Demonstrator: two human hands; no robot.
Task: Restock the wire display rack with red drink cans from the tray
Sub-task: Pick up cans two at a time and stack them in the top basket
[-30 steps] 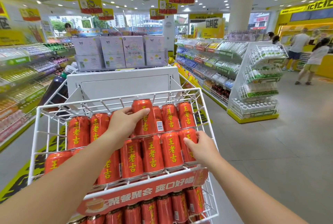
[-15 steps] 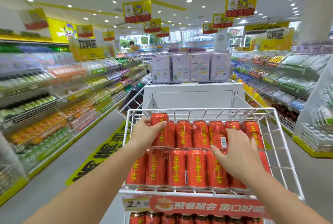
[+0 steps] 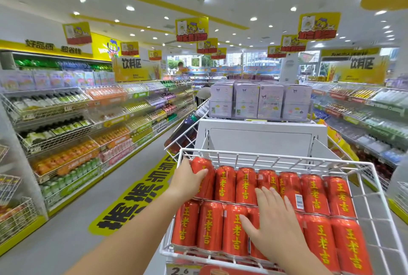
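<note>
Top shelf of the white wire rack (image 3: pixel 284 158) is pretty much packed with red cans (image 3: pixel 315 195) lying in two rows, back row and front row. Left hand (image 3: pixel 187 183) has its grip curled around the far-left can (image 3: pixel 202 175) of the back row, right against the rack's left wall. Right hand (image 3: pixel 272 219) is just flat, fingers spread, resting on cans mid-rack, not pinching anything.

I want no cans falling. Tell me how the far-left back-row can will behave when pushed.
The back-left can lies on its side on a tilted wire shelf, so it will probably roll. Its glossy metal may slip under the left hand. Neighbouring cans likely block sideways drift.
</note>
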